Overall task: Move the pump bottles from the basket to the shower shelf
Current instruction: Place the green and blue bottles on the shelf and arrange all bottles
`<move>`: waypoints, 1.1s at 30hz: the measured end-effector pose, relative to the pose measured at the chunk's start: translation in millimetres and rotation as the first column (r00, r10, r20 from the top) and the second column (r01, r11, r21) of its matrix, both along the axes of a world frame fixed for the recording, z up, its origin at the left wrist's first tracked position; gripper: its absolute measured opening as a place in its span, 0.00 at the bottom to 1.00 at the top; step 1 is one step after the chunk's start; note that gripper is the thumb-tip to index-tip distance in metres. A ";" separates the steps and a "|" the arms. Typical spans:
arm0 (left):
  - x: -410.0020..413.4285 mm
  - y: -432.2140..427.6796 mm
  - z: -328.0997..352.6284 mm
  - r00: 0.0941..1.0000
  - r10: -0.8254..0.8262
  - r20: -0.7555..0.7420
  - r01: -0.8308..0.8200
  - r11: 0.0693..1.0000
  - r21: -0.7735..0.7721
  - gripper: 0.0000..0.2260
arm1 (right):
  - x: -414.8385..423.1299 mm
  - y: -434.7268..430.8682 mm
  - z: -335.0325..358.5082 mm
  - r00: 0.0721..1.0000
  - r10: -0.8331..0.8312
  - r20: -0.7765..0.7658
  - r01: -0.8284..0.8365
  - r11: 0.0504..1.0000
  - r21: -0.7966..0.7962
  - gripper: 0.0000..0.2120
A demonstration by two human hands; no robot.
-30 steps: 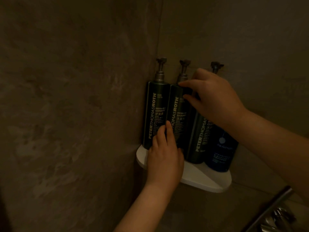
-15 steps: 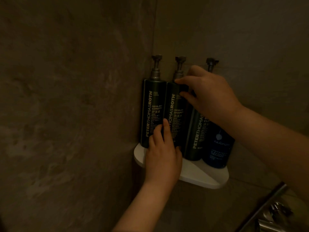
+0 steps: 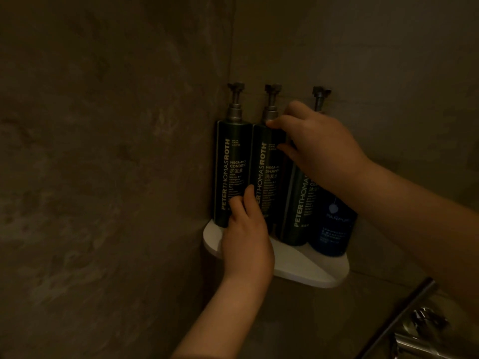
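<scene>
A dim shower corner with mottled stone-look walls. A white corner shelf (image 3: 305, 270) holds 4 bottles standing upright in a row, touching one another. From left: a dark green conditioner bottle (image 3: 230, 174), a dark green shampoo bottle (image 3: 267, 177), a 3rd dark green pump bottle (image 3: 298, 211), and a shorter blue bottle (image 3: 334, 224) at the right end.

The left hand (image 3: 246, 242) reaches up from below, fingers resting against the lower fronts of the conditioner and shampoo bottles, not wrapped around either. The right hand (image 3: 318, 149) comes in from the right, its fingers curled around the shoulder of the shampoo bottle just under the pump, covering the top of the 3rd bottle. A metal shower fixture (image 3: 420, 330) shows at the bottom right.
</scene>
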State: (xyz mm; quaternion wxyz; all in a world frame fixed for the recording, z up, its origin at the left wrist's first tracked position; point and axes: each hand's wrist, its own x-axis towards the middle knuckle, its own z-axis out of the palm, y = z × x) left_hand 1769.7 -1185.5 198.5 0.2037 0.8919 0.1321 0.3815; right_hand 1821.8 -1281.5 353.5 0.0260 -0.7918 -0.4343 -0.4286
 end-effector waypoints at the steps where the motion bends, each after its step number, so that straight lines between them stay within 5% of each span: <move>1: -0.1 0.8 -0.6 1.000 -0.005 0.003 0.005 1.000 -0.006 0.36 | -1.0 0.0 -0.4 1.000 0.001 -0.003 -0.001 1.000 0.005 0.20; 9: -3.4 3.9 -1.0 0.998 -0.055 0.033 0.057 0.996 -0.067 0.36 | -4.0 -15.6 1.4 0.998 0.054 0.022 -0.054 0.999 -0.007 0.18; 16: -12.8 -10.5 0.0 0.959 -0.180 0.218 0.182 0.983 0.012 0.29 | -5.3 -58.9 -0.9 0.986 0.130 0.105 -0.143 0.982 0.126 0.10; 23: -3.4 -25.0 4.1 0.959 -0.226 0.173 0.213 0.973 0.086 0.34 | 6.1 -71.6 -9.6 0.984 0.105 -0.144 -0.071 0.971 0.228 0.18; 33: 1.4 -27.6 4.4 0.966 -0.229 0.120 0.218 0.971 0.100 0.39 | 14.5 -57.3 -15.6 0.957 0.198 -0.210 -0.113 0.927 0.359 0.17</move>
